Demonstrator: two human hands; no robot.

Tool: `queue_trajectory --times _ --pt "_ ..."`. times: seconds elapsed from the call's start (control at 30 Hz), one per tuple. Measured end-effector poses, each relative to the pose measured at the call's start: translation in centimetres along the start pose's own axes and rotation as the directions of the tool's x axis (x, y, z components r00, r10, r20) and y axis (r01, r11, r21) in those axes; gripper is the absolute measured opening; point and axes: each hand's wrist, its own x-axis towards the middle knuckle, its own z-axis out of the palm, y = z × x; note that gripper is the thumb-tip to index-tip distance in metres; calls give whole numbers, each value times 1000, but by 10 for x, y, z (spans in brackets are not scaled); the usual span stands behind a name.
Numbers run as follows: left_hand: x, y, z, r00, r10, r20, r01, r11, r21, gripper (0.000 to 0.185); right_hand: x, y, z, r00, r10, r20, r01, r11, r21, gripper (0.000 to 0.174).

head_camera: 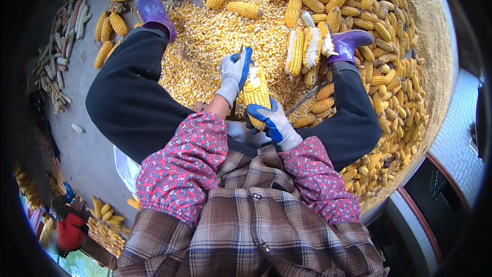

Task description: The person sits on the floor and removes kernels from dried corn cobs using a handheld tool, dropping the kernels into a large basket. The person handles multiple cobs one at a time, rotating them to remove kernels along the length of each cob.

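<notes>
My left hand (235,73), in a white and blue work glove, is closed around a thin pointed metal tool (240,52) whose tip sticks up above the fingers. Just right of it is a yellow corn cob (256,91), partly stripped to white near its upper end. The cob's lower end is gripped by my right hand (271,120), gloved the same way. Loose corn kernels (200,38) lie heaped on the ground beyond both hands. Several cobs with stripped rows (312,48) rest beside the right boot.
A large pile of whole corn cobs (384,65) spreads along the right. Bare cobs and husks (61,46) lie at the far left. Purple boots (153,11) flank the kernels. A stick (301,102) lies near the right knee. Another person in red (70,231) is at the lower left.
</notes>
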Motion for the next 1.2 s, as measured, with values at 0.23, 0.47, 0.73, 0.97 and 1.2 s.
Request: queue_trajectory --times 0.23,0.47,0.73,0.97,1.2 --pt "2 8 -7 930 -206 304 250 961 -115 39 38 0 -19 989 -136 -50 114 943 -312 46" --pt "14 -10 6 992 118 -36 -114 989 94 48 55 -8 20 923 -310 -229 -162 228 -960 83" --pt "-1 6 3 995 51 86 -40 991 -128 39 -4 3 -9 999 -6 48 8 1000 -31 35" --pt "2 12 -1 961 -84 265 102 993 -53 37 28 0 -14 984 -161 -73 127 932 -339 35" --pt "-7 23 -4 946 -214 243 223 975 -10 35 42 2 -2 918 -326 -226 -20 532 -847 74"
